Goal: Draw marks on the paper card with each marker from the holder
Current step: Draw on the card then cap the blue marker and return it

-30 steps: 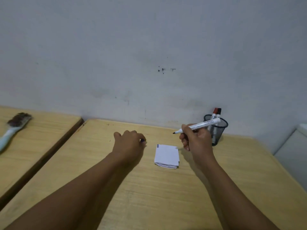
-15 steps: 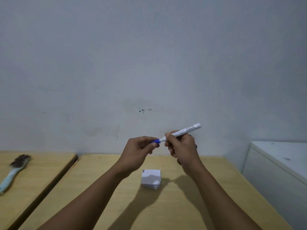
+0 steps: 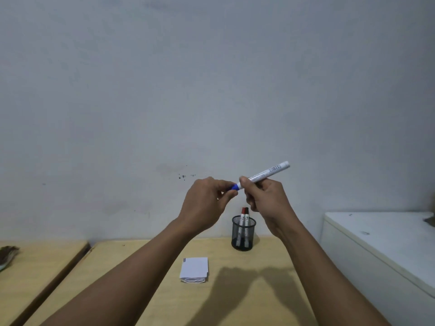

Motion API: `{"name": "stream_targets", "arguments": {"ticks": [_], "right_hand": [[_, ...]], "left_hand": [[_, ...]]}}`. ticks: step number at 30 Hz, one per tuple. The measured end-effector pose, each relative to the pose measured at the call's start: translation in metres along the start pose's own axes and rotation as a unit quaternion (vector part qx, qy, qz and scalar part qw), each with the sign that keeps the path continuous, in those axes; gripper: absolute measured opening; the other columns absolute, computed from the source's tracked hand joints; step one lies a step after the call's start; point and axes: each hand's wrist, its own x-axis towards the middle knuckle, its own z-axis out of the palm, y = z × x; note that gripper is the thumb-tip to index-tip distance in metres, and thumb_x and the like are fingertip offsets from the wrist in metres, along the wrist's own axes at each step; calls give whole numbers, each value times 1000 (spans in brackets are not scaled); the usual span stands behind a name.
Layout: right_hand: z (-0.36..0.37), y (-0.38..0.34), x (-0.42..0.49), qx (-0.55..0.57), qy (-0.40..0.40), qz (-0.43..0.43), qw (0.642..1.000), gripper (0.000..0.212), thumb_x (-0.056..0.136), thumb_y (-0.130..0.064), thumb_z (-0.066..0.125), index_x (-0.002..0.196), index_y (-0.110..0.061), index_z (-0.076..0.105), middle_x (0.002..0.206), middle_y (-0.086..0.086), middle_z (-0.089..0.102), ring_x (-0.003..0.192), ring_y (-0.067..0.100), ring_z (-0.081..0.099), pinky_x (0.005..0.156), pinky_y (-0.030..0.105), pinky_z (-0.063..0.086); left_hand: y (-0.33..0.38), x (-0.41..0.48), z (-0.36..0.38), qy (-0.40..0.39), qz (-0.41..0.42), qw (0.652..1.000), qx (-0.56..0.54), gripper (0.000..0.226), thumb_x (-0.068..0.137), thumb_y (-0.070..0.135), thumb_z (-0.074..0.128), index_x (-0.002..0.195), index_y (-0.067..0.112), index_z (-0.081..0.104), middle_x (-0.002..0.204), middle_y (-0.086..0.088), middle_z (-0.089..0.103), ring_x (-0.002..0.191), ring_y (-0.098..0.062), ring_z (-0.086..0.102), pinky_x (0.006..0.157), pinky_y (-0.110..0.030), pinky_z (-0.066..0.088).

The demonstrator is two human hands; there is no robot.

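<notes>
Both hands are raised in front of the wall. My right hand (image 3: 263,196) grips the white barrel of a marker (image 3: 268,172), tilted up to the right. My left hand (image 3: 207,201) pinches the marker's blue cap (image 3: 233,187), which sits on the marker's tip. Below, a small folded white paper card (image 3: 195,268) lies on the wooden table (image 3: 235,290), with short dark marks at its top left corner. A black mesh holder (image 3: 243,235) stands behind it near the wall, with two markers, red and dark-capped, upright inside.
A second wooden table (image 3: 42,262) lies to the left across a narrow gap, with a brush (image 3: 7,254) at its left edge. A white cabinet (image 3: 381,245) stands to the right. The grey wall is close behind the holder.
A second ago the marker was uncapped over the table and my left hand rested by the card. Both hands rose and met; the blue cap now sits on the tip.
</notes>
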Motion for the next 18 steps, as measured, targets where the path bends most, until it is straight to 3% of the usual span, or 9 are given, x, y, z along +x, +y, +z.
{"name": "stream_targets", "arguments": {"ticks": [4,6,8,10,12,16,18], "right_hand": [[-6,5,10,-7,28,28,999,35,89,-43,70,84,-9,75,59,1,57,52,14,45,52,28,40],[-11,15,16,-67,81,22,994,41,87,-51,68,88,-10,72,63,1,62,47,11,50,53,27,42],[-18,31,22,-173,135,-43,975,29,88,-41,70,99,-15,63,65,-2,60,47,3,53,53,26,43],[-22,48,26,-265,114,-122,950,26,88,-26,72,110,-25,59,74,-4,56,55,6,52,56,30,47],[-24,64,36,-317,78,-152,933,29,87,-23,72,114,-30,60,84,-6,57,66,8,52,61,33,50],[-31,86,63,-292,73,-143,943,9,88,-31,71,95,-27,67,88,-5,65,76,10,61,65,32,54],[-38,99,77,-261,73,-132,953,8,89,-26,72,91,-29,65,92,-4,66,76,7,62,66,22,53]], "left_hand": [[-1,9,15,4,-18,1000,25,22,93,34,63,110,26,74,80,12,70,68,-10,61,66,-32,53],[-5,19,19,7,-33,999,41,23,93,37,63,111,27,74,79,17,66,65,-8,61,64,-31,54],[-8,28,23,3,-26,997,73,24,93,39,62,111,28,73,83,16,70,66,-8,59,62,-28,50],[-9,35,29,-11,-2,995,97,24,93,38,62,111,27,74,90,12,74,68,-7,56,63,-25,44],[-10,43,40,-27,19,995,95,24,92,38,63,110,25,74,92,11,75,70,-6,56,67,-25,44],[-21,61,67,-59,13,998,24,24,90,40,66,108,26,73,88,12,75,70,-6,59,72,-30,53],[-32,69,84,-62,-13,998,-14,29,89,44,66,112,27,70,87,13,74,70,-5,61,72,-30,53]]}}
